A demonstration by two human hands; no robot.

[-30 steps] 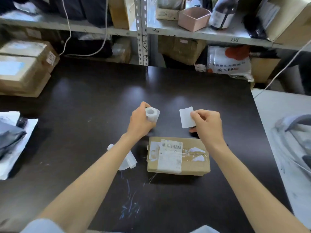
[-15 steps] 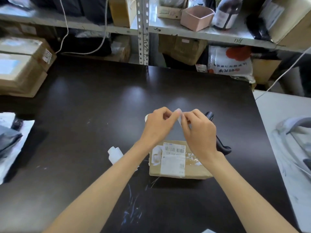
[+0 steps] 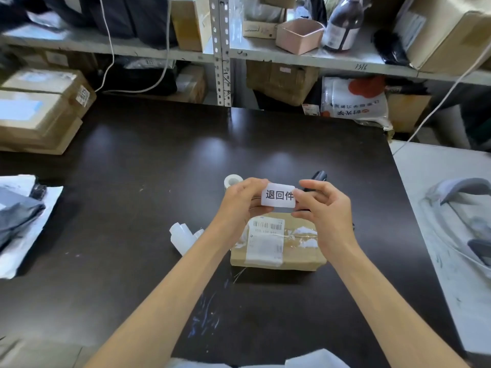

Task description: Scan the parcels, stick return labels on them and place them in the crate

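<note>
both hands (image 3: pixel 240 205) (image 3: pixel 322 208) pinch the return label (image 3: pixel 279 195) above the parcel (image 3: pixel 279 241)

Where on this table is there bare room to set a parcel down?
The dark table is bare across its far half, right of the stacked cardboard boxes. Also between the grey mailer bags and the crumpled white backing paper. Crowded round the brown cardboard parcel: white label roll, black scanner, left hand and right hand pinching the white return label.

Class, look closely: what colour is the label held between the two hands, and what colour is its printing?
The label is white with black characters, seen in the head view.
</note>
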